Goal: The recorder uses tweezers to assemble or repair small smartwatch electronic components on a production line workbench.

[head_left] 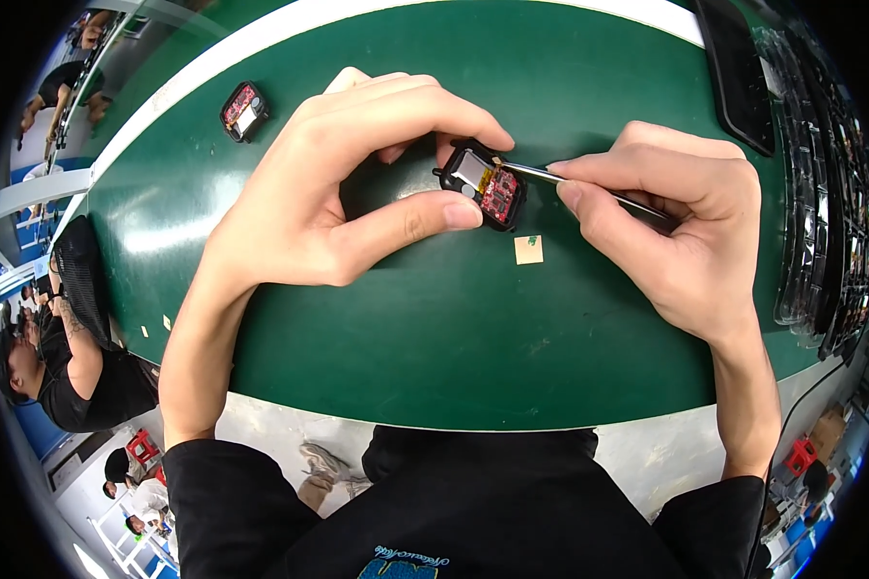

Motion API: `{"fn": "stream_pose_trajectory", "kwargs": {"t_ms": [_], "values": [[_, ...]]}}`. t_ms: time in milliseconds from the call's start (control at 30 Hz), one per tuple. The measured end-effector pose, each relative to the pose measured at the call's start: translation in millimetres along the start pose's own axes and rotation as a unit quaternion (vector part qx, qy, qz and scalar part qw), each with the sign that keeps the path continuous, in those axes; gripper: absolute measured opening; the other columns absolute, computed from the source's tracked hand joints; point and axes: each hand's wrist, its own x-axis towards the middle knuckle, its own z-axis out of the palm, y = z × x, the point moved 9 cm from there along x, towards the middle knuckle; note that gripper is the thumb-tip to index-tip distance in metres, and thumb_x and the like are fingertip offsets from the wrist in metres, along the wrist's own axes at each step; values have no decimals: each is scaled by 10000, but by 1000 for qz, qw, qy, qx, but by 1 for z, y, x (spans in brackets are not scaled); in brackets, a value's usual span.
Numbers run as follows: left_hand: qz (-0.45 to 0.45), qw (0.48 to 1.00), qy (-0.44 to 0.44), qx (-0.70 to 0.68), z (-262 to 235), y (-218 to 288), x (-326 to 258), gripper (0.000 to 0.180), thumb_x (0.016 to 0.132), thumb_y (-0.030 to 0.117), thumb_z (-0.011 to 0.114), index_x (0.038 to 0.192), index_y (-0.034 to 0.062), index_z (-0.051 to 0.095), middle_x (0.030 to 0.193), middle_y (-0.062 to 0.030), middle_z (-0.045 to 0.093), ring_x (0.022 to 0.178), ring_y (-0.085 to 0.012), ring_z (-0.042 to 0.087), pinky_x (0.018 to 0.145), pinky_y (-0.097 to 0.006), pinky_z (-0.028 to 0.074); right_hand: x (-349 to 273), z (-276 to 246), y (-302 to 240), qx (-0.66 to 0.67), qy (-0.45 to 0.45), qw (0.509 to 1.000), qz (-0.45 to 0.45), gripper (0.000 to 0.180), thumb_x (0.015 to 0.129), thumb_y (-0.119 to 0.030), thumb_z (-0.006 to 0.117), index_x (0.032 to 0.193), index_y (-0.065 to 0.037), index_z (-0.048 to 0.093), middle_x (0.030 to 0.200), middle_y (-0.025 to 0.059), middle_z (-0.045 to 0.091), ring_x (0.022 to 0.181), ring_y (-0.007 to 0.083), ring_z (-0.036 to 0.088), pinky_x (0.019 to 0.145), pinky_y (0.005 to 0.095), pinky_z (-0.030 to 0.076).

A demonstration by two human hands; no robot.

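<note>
My left hand [357, 183] grips a small black device casing [483, 185] between thumb and fingers, just above the green table. Inside the casing show a red circuit board, a silvery battery-like block, a round light disc and a bit of yellow tape or flex. In my right hand [671, 212] is a thin pair of metal tweezers [531, 172], held like a pen. Their tip touches or nearly touches the upper part of the casing's inside, by the yellow bit. A small cream square [529, 250] with a green mark lies on the table just below the casing.
Another open black casing with a red board [245, 112] lies at the far left of the green table [434, 347]. Stacked clear and black plastic trays [821, 193] line the right edge, beside a flat black slab [732, 72]. A person in black [77, 367] sits at the left.
</note>
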Motion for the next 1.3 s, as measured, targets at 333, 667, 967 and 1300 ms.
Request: {"fn": "stream_pose_trajectory", "kwargs": {"t_ms": [333, 667, 967, 1300], "values": [[21, 1000, 4, 5, -1, 3, 0, 440, 805, 189, 879, 1208, 31, 797, 1030, -70, 773, 834, -185, 589, 776, -333, 396, -2, 1, 0, -6, 4, 1000, 9, 156, 856, 64, 794, 995, 35, 859, 684, 8, 628, 582, 40, 501, 529, 241, 311], [15, 1000, 9, -5, -2, 2, 1, 455, 782, 174, 883, 1206, 32, 798, 981, -61, 744, 792, -180, 529, 786, -332, 381, -3, 1, -2, -11, 9, 1000, -2, 169, 849, 74, 788, 1005, 59, 850, 700, 15, 643, 589, 38, 515, 535, 227, 323], [17, 1000, 12, -23, 0, 1, 1, 445, 788, 163, 878, 1206, 30, 801, 994, -64, 750, 800, -178, 534, 793, -329, 386, -2, 0, -3, -37, 5, 999, -17, 173, 848, 67, 794, 1010, 53, 853, 690, 10, 634, 584, 39, 506, 532, 233, 313], [7, 1000, 13, -12, -2, 0, 0, 464, 777, 168, 864, 1217, 34, 805, 987, -65, 745, 793, -177, 524, 791, -329, 387, -2, 2, -1, -5, 0, 1000, 0, 151, 883, 43, 823, 1029, 37, 861, 683, 11, 629, 577, 38, 489, 526, 249, 295]]}}
